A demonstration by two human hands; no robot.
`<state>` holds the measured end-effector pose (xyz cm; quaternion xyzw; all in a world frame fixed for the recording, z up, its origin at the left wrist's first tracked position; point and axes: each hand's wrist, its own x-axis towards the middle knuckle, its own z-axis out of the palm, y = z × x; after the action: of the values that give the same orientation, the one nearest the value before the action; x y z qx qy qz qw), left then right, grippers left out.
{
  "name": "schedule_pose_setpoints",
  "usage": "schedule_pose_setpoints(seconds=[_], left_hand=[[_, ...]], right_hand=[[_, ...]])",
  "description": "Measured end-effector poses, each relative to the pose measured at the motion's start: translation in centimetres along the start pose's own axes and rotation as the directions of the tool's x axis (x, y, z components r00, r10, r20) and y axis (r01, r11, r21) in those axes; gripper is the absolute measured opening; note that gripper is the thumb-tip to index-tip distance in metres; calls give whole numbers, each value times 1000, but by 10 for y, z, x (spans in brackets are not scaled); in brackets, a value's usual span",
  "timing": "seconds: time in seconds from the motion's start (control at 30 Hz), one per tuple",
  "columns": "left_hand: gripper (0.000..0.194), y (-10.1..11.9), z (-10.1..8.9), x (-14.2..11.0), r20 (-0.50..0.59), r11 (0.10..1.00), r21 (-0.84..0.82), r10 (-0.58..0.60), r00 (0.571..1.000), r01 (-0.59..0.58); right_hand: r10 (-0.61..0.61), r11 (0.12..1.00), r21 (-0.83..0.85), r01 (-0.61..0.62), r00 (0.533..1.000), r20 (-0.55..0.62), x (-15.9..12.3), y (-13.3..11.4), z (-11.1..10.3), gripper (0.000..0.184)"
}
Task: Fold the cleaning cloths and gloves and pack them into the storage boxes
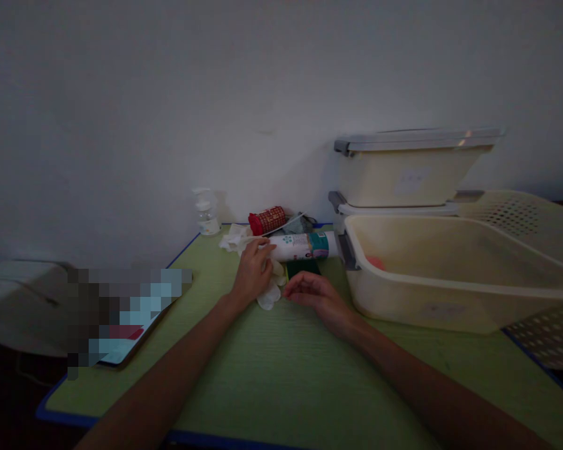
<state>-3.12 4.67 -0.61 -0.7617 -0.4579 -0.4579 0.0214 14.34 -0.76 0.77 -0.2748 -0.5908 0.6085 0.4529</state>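
Note:
My left hand [253,272] rests on a white glove [271,294] lying on the green table [272,369], its fingertips touching the end of a white and teal tube [303,246] that lies on its side. The fingers are curled loosely over the glove. My right hand [315,297] lies just to the right, fingers bent and close together by the glove's edge, next to a dark green flat thing [303,269]. I cannot make out anything between the right fingers.
A large cream tub [450,294] stands at the right, with lidded bins [413,165] stacked behind it and a perforated basket [520,215]. A pump bottle [206,212], a red roll [267,220] and crumpled white cloth [234,237] sit by the wall. A tablet [126,337] lies at the left edge.

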Motion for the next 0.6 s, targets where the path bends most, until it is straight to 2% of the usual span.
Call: schedule_pose_setpoints(seconds=[0.23,0.37,0.47,0.53,0.6], left_hand=[[36,0,2,-2,7,1000,8,8,1000,-8],[31,3,-2,1,-16,1000,11,7,1000,-7],[32,6,-6,20,-9,984,171,-50,999,51],[38,7,-8,42,11,948,303,-103,995,95],[44,5,-7,68,40,928,359,-122,992,100]], right_hand=[[-1,1000,-2,1,1000,-17,3,3,-2,10],[21,1000,11,-21,997,-75,5,10,-4,13],[42,999,-4,-43,995,-91,6,11,-3,14],[48,999,-21,-50,995,-90,6,11,-3,13],[52,998,-27,-55,995,-90,6,10,-4,12]])
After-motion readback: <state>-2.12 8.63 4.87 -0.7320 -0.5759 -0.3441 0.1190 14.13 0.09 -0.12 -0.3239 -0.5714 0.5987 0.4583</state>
